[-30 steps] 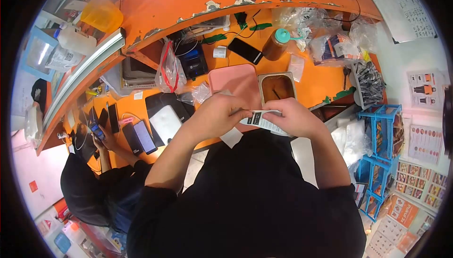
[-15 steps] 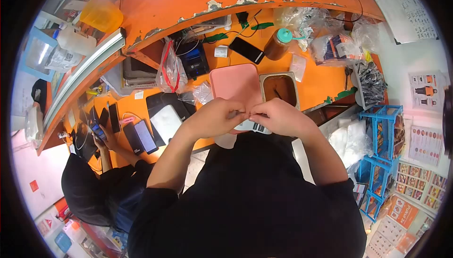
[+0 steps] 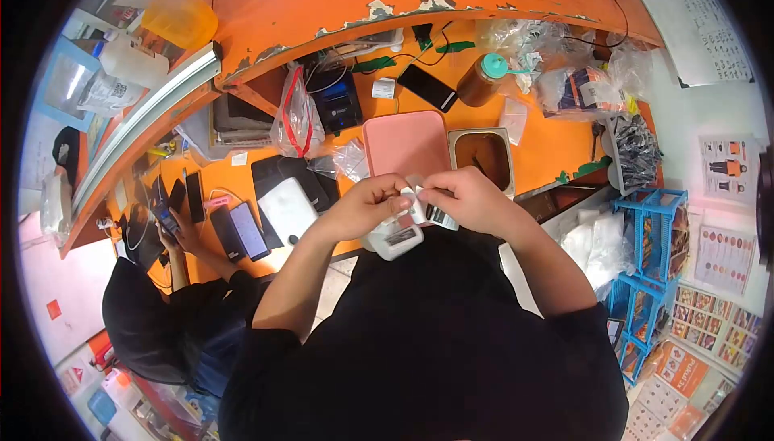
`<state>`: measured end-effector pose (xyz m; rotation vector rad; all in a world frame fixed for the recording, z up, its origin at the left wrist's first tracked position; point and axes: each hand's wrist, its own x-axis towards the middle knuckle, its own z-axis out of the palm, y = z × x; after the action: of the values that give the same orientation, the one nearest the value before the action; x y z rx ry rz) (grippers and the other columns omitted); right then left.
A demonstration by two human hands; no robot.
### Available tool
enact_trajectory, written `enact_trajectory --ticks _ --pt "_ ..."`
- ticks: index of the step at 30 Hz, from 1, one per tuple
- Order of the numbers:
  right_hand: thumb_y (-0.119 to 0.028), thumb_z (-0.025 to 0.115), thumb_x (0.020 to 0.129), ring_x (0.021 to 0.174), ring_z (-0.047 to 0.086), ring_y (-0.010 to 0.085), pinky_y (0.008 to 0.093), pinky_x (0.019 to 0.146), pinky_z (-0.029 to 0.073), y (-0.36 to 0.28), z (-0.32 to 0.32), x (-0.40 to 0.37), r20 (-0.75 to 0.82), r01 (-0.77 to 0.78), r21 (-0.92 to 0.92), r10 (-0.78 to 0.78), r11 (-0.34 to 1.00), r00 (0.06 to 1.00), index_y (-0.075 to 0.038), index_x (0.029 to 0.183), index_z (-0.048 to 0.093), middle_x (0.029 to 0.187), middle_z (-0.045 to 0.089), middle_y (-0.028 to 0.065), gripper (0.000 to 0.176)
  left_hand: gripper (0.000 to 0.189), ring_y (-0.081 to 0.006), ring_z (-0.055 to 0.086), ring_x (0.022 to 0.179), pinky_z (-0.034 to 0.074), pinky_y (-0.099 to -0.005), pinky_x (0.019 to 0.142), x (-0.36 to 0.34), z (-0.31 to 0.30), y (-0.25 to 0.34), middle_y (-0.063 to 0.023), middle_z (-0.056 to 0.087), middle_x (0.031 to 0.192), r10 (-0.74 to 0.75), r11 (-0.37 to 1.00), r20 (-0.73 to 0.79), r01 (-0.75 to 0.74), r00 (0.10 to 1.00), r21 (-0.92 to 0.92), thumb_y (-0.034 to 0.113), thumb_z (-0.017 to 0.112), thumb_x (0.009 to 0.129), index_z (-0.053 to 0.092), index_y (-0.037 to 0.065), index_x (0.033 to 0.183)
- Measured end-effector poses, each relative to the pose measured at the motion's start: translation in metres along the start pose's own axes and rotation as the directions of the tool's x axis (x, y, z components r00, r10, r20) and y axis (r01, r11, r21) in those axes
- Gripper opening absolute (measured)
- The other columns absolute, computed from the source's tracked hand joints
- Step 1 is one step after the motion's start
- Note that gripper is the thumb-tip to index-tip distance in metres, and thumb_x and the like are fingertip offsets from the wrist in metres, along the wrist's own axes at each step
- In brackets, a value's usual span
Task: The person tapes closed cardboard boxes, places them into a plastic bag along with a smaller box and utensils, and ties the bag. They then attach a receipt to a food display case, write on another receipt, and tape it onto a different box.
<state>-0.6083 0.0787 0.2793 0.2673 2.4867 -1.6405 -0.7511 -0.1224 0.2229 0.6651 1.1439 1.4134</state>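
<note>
In the middle of the head view, my left hand (image 3: pixel 372 205) and my right hand (image 3: pixel 472 201) are close together with fingertips pinched. Between them is a small whitish piece (image 3: pixel 417 194), too small and partly covered to name. Just below my fingers, close to my body, sits a white device with a small display and dark keys (image 3: pixel 395 241), partly hidden by my hands. Beyond my hands lies a pink tray (image 3: pixel 405 143). To its right stands a metal container (image 3: pixel 506 187) with brown contents.
A bottle with a teal lid (image 3: pixel 481 78) and a black phone (image 3: pixel 427 88) lie beyond the tray. At left, a co-worker's hand (image 3: pixel 187 233) holds a handheld device. Blue baskets (image 3: pixel 651 231) stand at right. An orange shelf (image 3: pixel 322 6) overhangs the table.
My hands have turned slightly, and the whitish piece between my fingers shows more. More of the white device's display is visible below them. The view has shifted a little.
</note>
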Motion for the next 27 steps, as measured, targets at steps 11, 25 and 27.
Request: enact_trajectory --ticks 11,25,27 --pt "-0.015 0.066 0.105 0.070 0.064 0.0106 0.0285 0.065 0.050 0.027 -0.023 -0.014 -0.663 -0.060 0.073 0.094 0.995 0.743 0.004 0.104 0.070 0.078 0.070 0.0074 0.019 0.035 -0.0169 0.067 0.089 0.055 -0.0352 0.080 0.031 -0.034 0.041 -0.0110 0.071 0.101 0.365 0.619 -0.648 0.346 0.668 0.705 0.013 0.071 0.098 0.066 -0.001 0.129" --pt "-0.016 0.070 0.103 0.098 0.064 0.0093 0.0266 0.084 0.053 0.031 0.012 -0.138 -0.584 0.187 0.583 0.247 0.791 0.773 -0.002 0.142 0.054 0.112 0.069 0.0047 0.044 0.015 -0.0045 0.061 0.082 0.049 -0.0246 0.071 0.103 0.127 0.043 0.0012 0.070 0.089 0.086 0.958 0.036 -0.093 0.996 0.273 0.017 0.072 0.102 0.071 0.001 0.103" --pt "-0.019 0.075 0.100 0.091 0.064 0.0074 0.0240 0.077 0.054 0.031 0.027 -0.167 -0.577 0.185 0.615 0.279 0.766 0.768 -0.003 0.140 0.056 0.106 0.069 0.0024 0.047 0.014 -0.0039 0.061 0.080 0.049 -0.0241 0.069 0.124 0.140 0.046 0.0015 0.069 0.087 0.206 0.904 0.085 -0.223 0.975 0.364 0.015 0.072 0.101 0.071 0.002 0.104"
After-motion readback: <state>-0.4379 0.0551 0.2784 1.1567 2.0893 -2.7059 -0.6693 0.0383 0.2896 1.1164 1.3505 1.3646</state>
